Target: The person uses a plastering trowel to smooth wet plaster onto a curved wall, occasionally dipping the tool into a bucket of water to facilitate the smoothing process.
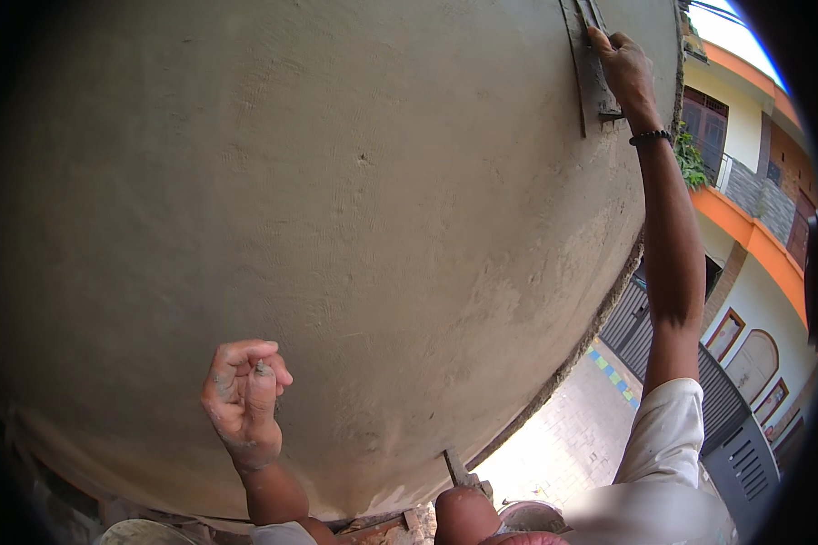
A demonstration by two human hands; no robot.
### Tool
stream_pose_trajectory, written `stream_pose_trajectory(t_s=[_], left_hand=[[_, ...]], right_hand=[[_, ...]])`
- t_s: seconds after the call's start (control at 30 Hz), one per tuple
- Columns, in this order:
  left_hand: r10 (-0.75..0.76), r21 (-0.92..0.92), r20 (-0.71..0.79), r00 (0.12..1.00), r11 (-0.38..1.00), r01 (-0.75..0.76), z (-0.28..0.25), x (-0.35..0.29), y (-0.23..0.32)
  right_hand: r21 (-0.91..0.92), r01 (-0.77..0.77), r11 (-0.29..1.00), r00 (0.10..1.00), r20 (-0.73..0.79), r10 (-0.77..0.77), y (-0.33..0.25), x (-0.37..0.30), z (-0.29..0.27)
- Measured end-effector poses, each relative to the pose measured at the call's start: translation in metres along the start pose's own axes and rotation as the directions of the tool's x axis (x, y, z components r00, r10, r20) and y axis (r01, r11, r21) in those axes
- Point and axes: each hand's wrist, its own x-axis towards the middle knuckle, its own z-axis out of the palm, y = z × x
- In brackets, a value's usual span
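Grips flat trowel (pixel 587 86) w/ R hand (pixel 625 68), up high on grey plastered wall (pixel 364 236), nr its R edge; wears dark bracelet (pixel 650 137) on R wrist. Curls L hand (pixel 245 391) loosely, lower L, w/ grey smears on thumb; can't tell if holding anything.

One flat trowel (pixel 588 91), held by the right hand (pixel 625 69) at upper right of one grey plastered wall (pixel 382 227); left hand (pixel 245 398), loosely curled, lower left.
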Motion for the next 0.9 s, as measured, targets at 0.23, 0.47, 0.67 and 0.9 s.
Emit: stream_pose_trajectory(t_s=[0.23,0.47,0.67,0.9], left_hand=[[0.086,-0.024,0.034,0.996,0.996,-0.085,0.000,0.001,0.013],[0.165,0.061,-0.069,0.984,0.985,-0.161,-0.028,0.004,0.018],[0.134,0.082,-0.063,0.989,0.988,-0.128,-0.027,0.003,0.015],[0.155,0.072,-0.073,0.985,0.986,-0.150,-0.024,0.005,0.042]], right_hand=[[0.371,-0.826,0.425,0.535,0.275,0.799,0.123,-0.039,-0.012],[0.509,-0.362,0.781,0.887,0.447,0.120,-0.044,-0.001,-0.005],[0.347,0.420,0.838,0.551,0.636,-0.540,-0.192,-0.216,-0.021],[0.541,0.386,0.747,0.126,0.771,-0.624,-0.090,-0.509,-0.044]])
